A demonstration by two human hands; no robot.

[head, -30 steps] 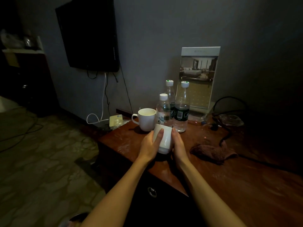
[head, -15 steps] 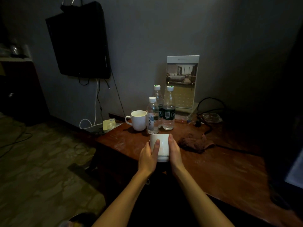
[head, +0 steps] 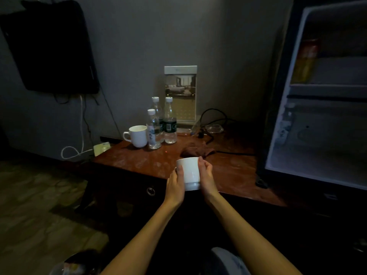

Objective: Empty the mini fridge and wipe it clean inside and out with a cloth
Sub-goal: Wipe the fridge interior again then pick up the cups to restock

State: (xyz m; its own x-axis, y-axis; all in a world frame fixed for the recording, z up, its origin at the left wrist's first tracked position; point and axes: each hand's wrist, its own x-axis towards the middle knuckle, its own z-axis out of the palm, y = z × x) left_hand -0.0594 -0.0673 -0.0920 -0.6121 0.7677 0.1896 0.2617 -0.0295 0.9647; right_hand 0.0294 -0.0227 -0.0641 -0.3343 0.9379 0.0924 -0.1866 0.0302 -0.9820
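Held mug [head: 189,173] drawn back from bottles [head: 161,124], open fridge [head: 321,96] now visible

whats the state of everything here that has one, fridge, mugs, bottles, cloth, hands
mini fridge: open, a blurred red and yellow item on an upper shelf
held mug: upright, gripped between both hands
left hand: curled round the held mug
right hand: curled round the held mug
second mug: upright on the table, untouched
three water bottles: upright, capped
cloth: crumpled on the table
television: screen dark
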